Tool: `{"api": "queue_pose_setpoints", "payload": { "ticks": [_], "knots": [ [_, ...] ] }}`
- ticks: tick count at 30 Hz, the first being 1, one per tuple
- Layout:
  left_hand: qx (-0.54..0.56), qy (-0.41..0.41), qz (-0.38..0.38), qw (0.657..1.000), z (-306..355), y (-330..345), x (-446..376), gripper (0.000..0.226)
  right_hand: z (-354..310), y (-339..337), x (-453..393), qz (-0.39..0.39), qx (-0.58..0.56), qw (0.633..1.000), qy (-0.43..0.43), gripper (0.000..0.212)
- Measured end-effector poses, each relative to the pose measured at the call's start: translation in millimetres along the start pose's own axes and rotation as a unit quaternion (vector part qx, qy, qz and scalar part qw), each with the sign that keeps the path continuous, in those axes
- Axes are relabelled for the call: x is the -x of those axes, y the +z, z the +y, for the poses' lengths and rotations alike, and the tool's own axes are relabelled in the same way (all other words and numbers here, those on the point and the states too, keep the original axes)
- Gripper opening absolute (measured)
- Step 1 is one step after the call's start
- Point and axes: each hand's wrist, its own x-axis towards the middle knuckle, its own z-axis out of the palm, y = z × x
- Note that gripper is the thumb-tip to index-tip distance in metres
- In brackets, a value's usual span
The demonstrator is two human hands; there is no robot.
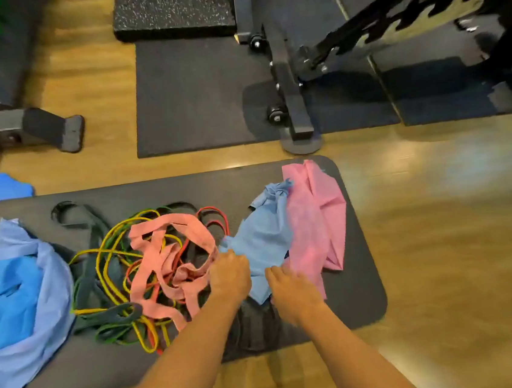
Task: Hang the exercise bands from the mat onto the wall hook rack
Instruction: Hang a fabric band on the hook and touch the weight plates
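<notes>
1. Down on the wooden floor (442, 237) lies a dark mat (364, 277) with rounded corners, and both bare forearms reach forward over its near edge.
2. Left hand (230, 275): its fingers curl down onto the left edge of a light blue flat band (261, 240), and the grip looks closed on that fabric, though the fingertips are hidden under the knuckles.
3. Right hand (290, 288): it rests at the lower edge of the same light blue band, just where a pink flat band (314, 219) overlaps it; its fingers bend onto the fabric, but whether the grip pinches the blue band or only presses it cannot be told.
4. To the left of the hands, a salmon-pink flat band (173, 259) lies looped over a tangle of thin loop bands (110, 263) in yellow, green and red, with dark wide loop bands (81, 225) threaded through the tangle.
5. Further left, at the mat's far left end, sits a crumpled heap of blue and pale lilac bands (22, 297).
6. Beyond the mat, a black equipment frame (288, 95) with small wheels stands on a dark rubber floor tile (191, 105), and a speckled black block (172, 10) sits behind it.
7. No wall hook rack shows in this view.
</notes>
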Motion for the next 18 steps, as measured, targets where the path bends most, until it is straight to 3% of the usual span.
{"api": "queue_pose_setpoints", "payload": {
  "ticks": [4, 6, 8, 11, 15, 18],
  "knots": [
    [0.046, -0.054, -0.034, 0.997, 6, 100, -47, 0.075, 13, 68, -55, 0.023, 0.026, 0.999, -0.006, 0.05],
    [0.073, -0.072, -0.033, 0.994, 5, 130, -65, 0.079, 16, 97, -72, 0.053, 0.062, 0.997, -0.014, 0.047],
    [0.091, -0.067, 0.014, 0.993, -1, 139, -75, 0.063, 15, 110, -79, 0.106, 0.074, 0.991, -0.038, 0.041],
    [0.093, -0.042, 0.108, 0.989, -9, 120, -73, 0.014, 17, 100, -78, 0.126, 0.067, 0.988, -0.053, 0.035],
    [0.209, -0.06, 0.113, 0.969, -11, 54, -53, 0.012, 17, 31, -55, 0.13, -0.022, 0.99, -0.044, 0.037],
    [0.317, -0.042, 0.108, 0.941, -9, -19, -33, 0.019, 17, -54, -33, 0.167, -0.205, 0.964, -0.007, 0.018]
  ]
}}
